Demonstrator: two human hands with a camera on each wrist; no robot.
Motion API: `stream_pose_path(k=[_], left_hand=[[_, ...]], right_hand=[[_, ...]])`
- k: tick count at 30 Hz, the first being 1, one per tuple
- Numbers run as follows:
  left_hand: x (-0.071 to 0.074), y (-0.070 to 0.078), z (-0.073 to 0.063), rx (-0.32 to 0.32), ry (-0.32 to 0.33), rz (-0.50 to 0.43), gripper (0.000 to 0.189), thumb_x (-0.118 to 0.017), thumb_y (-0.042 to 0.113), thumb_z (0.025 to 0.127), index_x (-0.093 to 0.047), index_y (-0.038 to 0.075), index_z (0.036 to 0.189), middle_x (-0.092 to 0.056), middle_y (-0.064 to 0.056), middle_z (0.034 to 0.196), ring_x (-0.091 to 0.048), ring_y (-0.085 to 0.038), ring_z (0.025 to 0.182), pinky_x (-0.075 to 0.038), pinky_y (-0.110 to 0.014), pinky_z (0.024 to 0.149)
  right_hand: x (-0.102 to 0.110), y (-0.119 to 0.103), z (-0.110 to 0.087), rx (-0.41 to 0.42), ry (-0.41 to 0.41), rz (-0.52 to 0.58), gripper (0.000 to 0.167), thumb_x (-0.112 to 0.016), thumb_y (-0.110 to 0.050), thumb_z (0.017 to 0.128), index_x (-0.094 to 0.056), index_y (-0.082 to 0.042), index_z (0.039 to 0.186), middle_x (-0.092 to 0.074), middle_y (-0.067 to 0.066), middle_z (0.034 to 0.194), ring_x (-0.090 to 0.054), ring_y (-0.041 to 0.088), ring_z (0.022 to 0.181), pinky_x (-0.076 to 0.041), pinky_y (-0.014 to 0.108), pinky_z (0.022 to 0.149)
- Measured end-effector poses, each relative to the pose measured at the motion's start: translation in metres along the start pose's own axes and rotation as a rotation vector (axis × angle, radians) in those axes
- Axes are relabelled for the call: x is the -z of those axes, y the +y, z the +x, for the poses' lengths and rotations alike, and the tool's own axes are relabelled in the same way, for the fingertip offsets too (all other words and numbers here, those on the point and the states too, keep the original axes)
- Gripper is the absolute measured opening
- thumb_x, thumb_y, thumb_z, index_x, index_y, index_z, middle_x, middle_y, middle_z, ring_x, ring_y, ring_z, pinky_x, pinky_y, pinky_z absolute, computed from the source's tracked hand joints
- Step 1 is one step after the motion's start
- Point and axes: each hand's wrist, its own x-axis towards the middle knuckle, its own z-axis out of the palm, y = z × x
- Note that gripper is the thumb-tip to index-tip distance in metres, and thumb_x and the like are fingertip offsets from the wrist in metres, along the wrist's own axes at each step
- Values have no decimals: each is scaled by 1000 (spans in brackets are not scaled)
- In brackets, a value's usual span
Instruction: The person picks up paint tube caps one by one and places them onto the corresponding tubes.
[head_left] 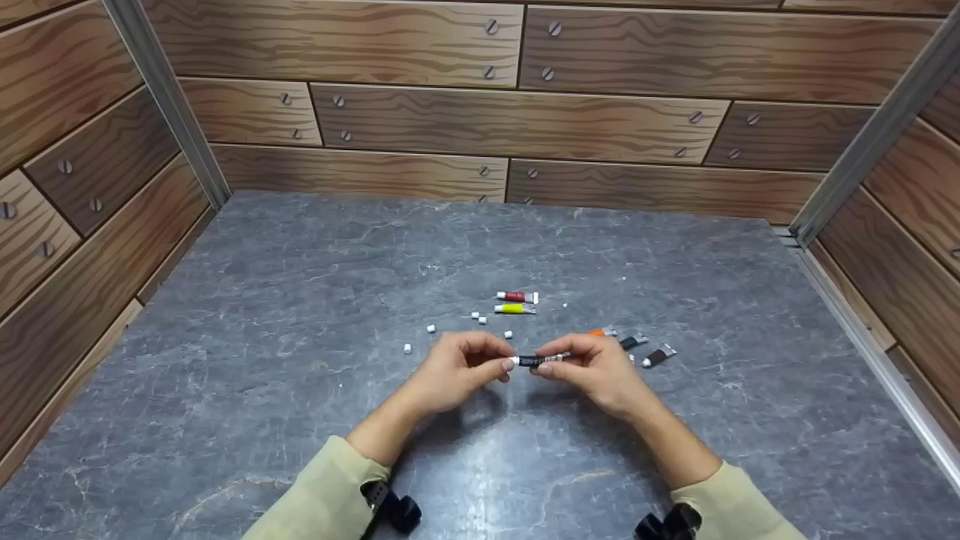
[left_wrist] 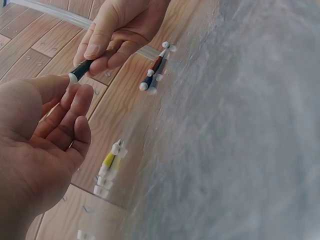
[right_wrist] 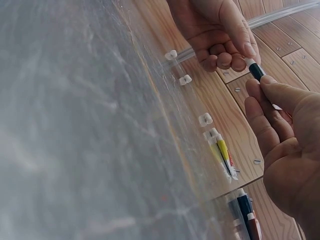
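Now pinching white cap (head_left: 515, 361) w/ L hand (head_left: 461, 371), dark tube (head_left: 528, 361) w/ R hand (head_left: 596, 371), raised btwn both above tabletop (head_left: 300, 285). Prob. at cap-turning stage; next calls for steady R grip, slight L twist. W/ loose caps (head_left: 431, 329) just beyond, then yellow tube (head_left: 513, 308), lastly red tube (head_left: 515, 296).

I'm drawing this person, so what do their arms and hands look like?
The left hand and right hand wear no gloves. The left sleeve and right sleeve are pale yellow-green and stop short of the hands. A chunky black gadget sits at each sleeve's end.
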Motion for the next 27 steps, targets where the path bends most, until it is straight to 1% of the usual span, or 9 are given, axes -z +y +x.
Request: stream_pose_path(k=[2, 5, 9, 11, 14, 17, 20, 22, 27], left_hand=[[0, -1, 0, -2, 0, 0, 14, -73, 4, 98, -76, -1, 111, -75, -24, 103, -73, -17, 84, -61, -52, 84], [0, -1, 0, -6, 2, 5, 15, -74, 3, 98, -77, -1, 111, -76, -22, 101, -72, -15, 84, -63, -41, 81], [0, -2, 0, -10, 3, 15, 15, -74, 1, 96, -77, -1, 111, -77, -17, 99, -71, -15, 84, -59, -27, 76], [0, -2, 0, -12, 3, 21, 15, -75, 1, 96, -77, 0, 110, -77, -14, 99, -71, -16, 84, -59, -25, 75], [1, -1, 0, -16, 7, 29, 14, -75, 1, 96, -78, 1, 110, -77, -13, 98, -71, -18, 84, -58, -24, 74], [0, -1, 0, -20, 12, 27, 14, -74, 2, 97, -78, 0, 110, -76, -19, 98, -70, -18, 84, -56, -23, 73], [0, 0, 0, -25, 17, 29, 14, -74, 3, 97, -78, -1, 110, -76, -23, 99, -70, -15, 83, -55, -22, 73], [0, 0, 0, -30, 20, 38, 14, -75, 2, 96, -79, -1, 109, -76, -20, 99, -69, -13, 83, -55, -22, 73], [1, -1, 1, -45, 28, 59, 14, -77, 1, 93, -79, 1, 107, -77, -9, 99, -67, -12, 82, -55, -23, 73]], right_hand=[[0, 1, 0, 0, -1, 0, 23, -77, 8, 91, -70, 17, 112, -76, 27, 103, -78, 16, 91, -63, 30, 80], [0, 1, 0, 0, -1, -1, 23, -77, 8, 91, -70, 17, 111, -76, 27, 103, -78, 16, 91, -63, 30, 80], [0, 1, 0, -3, -1, 2, 23, -76, 9, 91, -70, 18, 111, -75, 28, 104, -78, 16, 91, -63, 30, 80], [-1, 1, 0, -5, -1, 7, 24, -76, 9, 91, -69, 18, 112, -75, 28, 104, -78, 16, 91, -63, 30, 81], [-1, 1, 0, -7, 1, 14, 24, -76, 10, 91, -69, 19, 112, -75, 27, 104, -78, 16, 91, -63, 31, 82], [-1, 1, 0, -1, 3, 7, 23, -76, 10, 91, -69, 18, 112, -76, 25, 104, -78, 15, 92, -62, 30, 82], [-1, 0, 0, 1, 5, 1, 23, -76, 10, 90, -70, 18, 112, -77, 22, 103, -77, 14, 92, -62, 29, 81], [-1, 1, 0, 0, 5, 3, 24, -76, 10, 90, -70, 18, 112, -77, 20, 103, -77, 14, 92, -62, 29, 81], [-1, 1, 0, -9, 4, 16, 24, -76, 10, 91, -69, 18, 113, -77, 21, 104, -77, 15, 92, -62, 29, 82]])
